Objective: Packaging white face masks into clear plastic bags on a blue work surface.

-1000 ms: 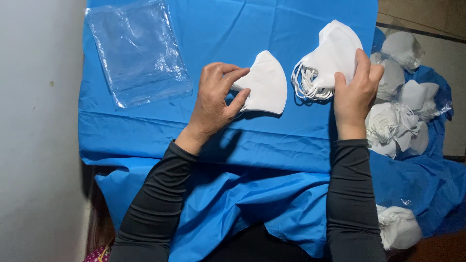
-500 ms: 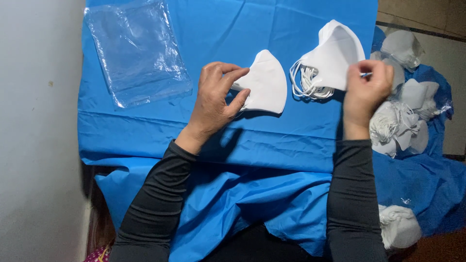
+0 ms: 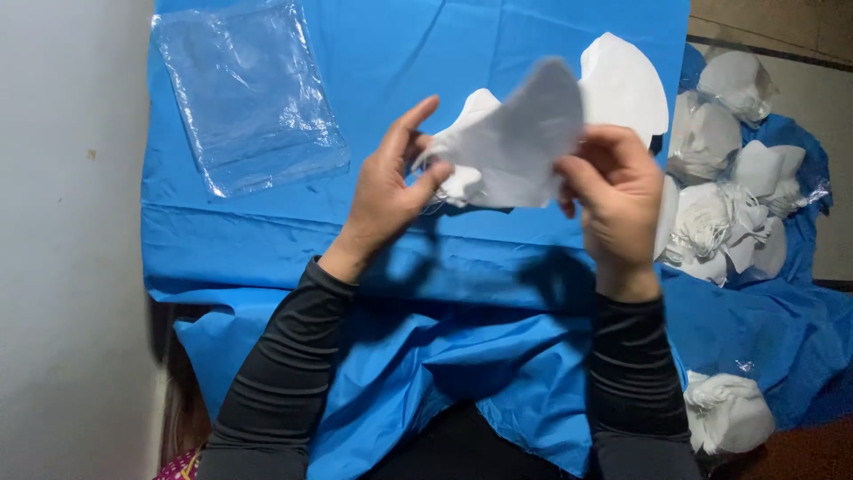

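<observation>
Above a blue-draped surface (image 3: 267,240), beside a clear plastic bag (image 3: 244,93) and piled masks (image 3: 724,200): white folded face mask (image 3: 520,142), long axis running left-right, pinched between left hand (image 3: 386,191) and right hand (image 3: 613,200), each grip closed on one end.

White face mask (image 3: 524,142), plain. More white masks (image 3: 729,191) piled at the side, also plain. Bright blue cloth (image 3: 426,44) over tabletop, no pattern. Clear plastic bag (image 3: 244,93), glossy. Sleeves (image 3: 284,364) dark grey, faint ribbing. Wall (image 3: 71,240) pale grey.
</observation>
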